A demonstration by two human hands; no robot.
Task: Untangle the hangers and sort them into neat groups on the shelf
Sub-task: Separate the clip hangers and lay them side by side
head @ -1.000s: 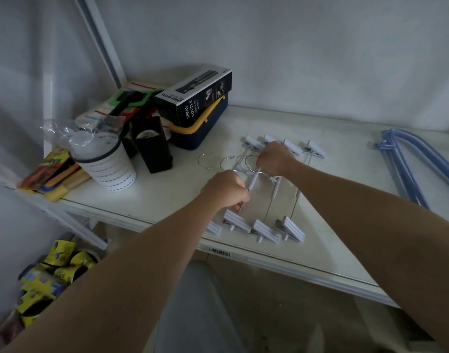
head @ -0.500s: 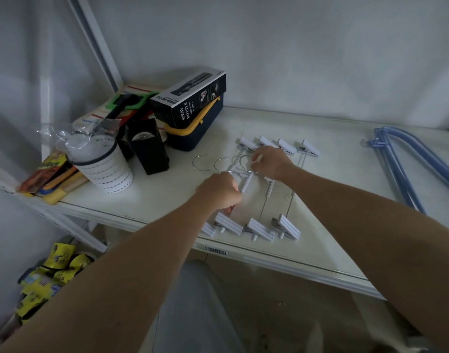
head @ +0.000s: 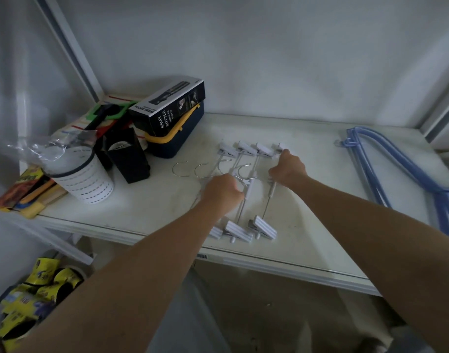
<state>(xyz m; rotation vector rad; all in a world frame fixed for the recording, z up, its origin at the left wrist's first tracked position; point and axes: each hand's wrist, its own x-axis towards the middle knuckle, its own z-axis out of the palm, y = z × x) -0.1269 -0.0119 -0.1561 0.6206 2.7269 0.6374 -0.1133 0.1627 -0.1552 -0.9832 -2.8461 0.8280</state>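
Both arms are stretched out over the white shelf (head: 320,205), and the action is right in the middle of it, where the clip hangers (head: 246,189) lie side by side in a row, their wire hooks pointing toward the left end and their white clips lined up along the front edge and again further back. The left hand (head: 222,192) sits on the middle of the row with fingers curled into a fist around a wire hook, gripping it. The right hand (head: 287,169) is just beside it toward the back, fingers bent down on the rightmost hanger's bar near a back clip; whether it pinches the bar or only presses on it, I cannot tell. Two hooks lie clear of the hands on the left of the row. Well apart, at the right end of the shelf, a bunch of blue hangers (head: 396,171) lies stacked together. At the left end there is clutter: a black spray bottle box (head: 167,110) resting on a dark blue case with a yellow handle (head: 177,138), a black holder (head: 128,156) in front of it, and a white perforated cup (head: 83,179) near the front left corner.
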